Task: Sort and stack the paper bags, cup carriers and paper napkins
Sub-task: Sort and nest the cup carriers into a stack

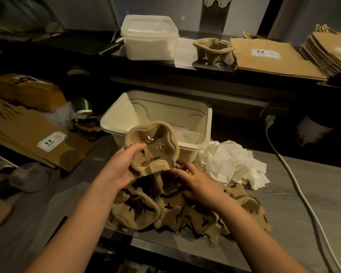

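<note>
The left hand (122,166) is gripping one carrier (154,146), thumb curled over its rim, holding it up just in front of the tub (203,131). The right hand (195,180) is lying spread on the heap (165,211) below, clasping nothing, fingertips blurring under the carrier. Napkins (236,164) are lying crumpled right of the tub, whose inside the carrier is half hiding.
</note>
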{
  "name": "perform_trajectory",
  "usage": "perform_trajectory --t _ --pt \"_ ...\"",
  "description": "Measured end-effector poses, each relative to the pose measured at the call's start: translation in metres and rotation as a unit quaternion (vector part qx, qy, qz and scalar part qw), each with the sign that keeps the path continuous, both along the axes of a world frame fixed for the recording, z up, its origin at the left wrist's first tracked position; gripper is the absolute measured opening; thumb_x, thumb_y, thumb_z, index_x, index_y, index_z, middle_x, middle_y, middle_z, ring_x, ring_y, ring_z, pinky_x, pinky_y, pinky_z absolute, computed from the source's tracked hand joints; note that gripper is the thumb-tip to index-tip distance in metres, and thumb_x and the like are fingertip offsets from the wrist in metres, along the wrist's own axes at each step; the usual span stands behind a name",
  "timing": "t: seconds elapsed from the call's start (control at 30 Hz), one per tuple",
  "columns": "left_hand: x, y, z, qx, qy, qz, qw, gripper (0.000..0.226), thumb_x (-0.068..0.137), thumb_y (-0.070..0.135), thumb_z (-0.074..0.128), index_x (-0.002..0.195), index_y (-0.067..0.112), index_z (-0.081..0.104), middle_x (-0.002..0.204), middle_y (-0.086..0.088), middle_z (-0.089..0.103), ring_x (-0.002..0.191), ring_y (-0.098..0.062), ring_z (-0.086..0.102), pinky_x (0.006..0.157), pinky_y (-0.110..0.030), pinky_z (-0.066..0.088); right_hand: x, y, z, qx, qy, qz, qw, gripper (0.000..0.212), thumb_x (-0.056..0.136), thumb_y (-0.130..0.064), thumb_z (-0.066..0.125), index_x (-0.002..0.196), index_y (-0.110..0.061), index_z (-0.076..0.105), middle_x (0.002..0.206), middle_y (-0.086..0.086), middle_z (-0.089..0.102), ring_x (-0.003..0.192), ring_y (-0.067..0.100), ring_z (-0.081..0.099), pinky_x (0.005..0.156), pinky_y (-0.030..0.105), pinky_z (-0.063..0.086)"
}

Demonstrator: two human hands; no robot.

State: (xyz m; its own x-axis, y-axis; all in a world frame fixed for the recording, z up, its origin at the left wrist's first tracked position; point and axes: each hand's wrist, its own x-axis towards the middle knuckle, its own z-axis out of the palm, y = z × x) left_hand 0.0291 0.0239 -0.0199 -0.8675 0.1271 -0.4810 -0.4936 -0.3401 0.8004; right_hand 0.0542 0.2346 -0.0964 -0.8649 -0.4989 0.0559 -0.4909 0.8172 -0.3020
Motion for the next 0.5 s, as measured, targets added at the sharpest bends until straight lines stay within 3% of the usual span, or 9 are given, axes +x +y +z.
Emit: perform_trajectory --t 0.1,0.2,0.3,0.5 --pt "0.0004 -0.0018 -0.0004 -0.009 -0.002 -0.005 1.000 0.033 0.093 0.017 0.051 0.126 0.016 0.052 0.110 -0.013 0.066 0.095 -0.027 0.064 0.062 -0.036 0.052 -0.0006 -0.0034 -0.0050 -0.018 0.023 -0.003 1.000 0.066 0.088 -0.016 0.058 0.142 -0.042 0.029 0.147 0.003 0.025 0.129 0.019 0.030 0.099 0.027 0.040" --pt "0.0007 -0.0027 0.0005 -0.012 0.003 -0.002 1.000 0.029 0.093 0.016 0.051 0.122 0.016 0.054 0.102 -0.011 0.068 0.088 -0.024 0.066 0.052 -0.030 0.055 -0.0011 -0.0060 -0.0053 -0.060 0.089 -0.004 0.994 0.054 0.082 -0.012 0.066 0.130 -0.033 0.051 0.130 0.006 0.045 0.112 0.019 0.047 0.086 0.025 0.049" --pt "0.0001 -0.0030 0.0022 -0.018 0.011 0.008 1.000 0.027 0.093 0.016 0.052 0.120 0.015 0.055 0.104 -0.012 0.067 0.090 -0.025 0.065 0.057 -0.033 0.056 -0.0009 -0.0057 -0.0060 -0.082 0.151 -0.036 0.984 0.045 0.070 -0.011 0.078 0.111 -0.026 0.065 0.114 0.007 0.056 0.099 0.019 0.055 0.076 0.009 0.038" --pt "-0.0040 -0.0059 0.0034 -0.059 0.040 0.019 0.997 0.013 0.093 0.016 0.053 0.103 0.020 0.059 0.097 -0.009 0.067 0.091 -0.024 0.063 0.074 -0.037 0.050 -0.0004 0.0002 -0.0007 -0.163 0.324 -0.068 0.929 0.016 0.082 -0.027 0.057 0.098 -0.027 0.057 0.106 0.001 0.050 0.095 0.018 0.047 0.069 0.024 0.043"
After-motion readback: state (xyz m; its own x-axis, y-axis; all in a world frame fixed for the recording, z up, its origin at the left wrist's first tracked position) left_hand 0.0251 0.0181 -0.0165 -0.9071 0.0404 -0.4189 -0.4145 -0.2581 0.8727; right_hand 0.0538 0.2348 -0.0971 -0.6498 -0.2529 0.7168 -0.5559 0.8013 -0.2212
